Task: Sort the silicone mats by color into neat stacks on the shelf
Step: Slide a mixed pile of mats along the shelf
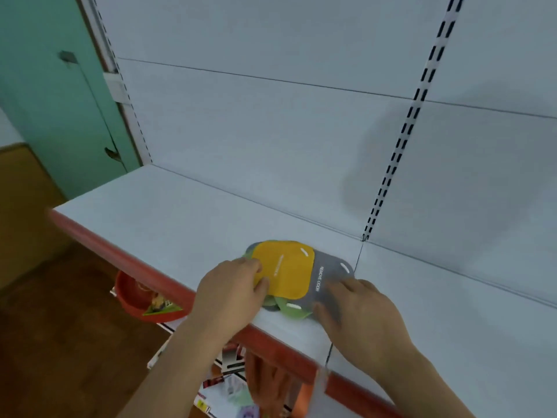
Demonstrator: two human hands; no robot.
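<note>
A loose pile of silicone mats lies near the front edge of the white shelf (187,212). A yellow mat (286,268) is on top, a grey mat (328,279) with white lettering sticks out to its right, and a green mat (289,310) peeks out underneath at the front. My left hand (232,291) pinches the left edge of the yellow mat. My right hand (361,318) has its fingers closed on the near right part of the grey mat.
The shelf has a red front lip (126,260) and a white back panel with a slotted upright (404,137). Below the shelf sit a red bowl (132,297) and packaged goods (229,387). A green wall stands at the left.
</note>
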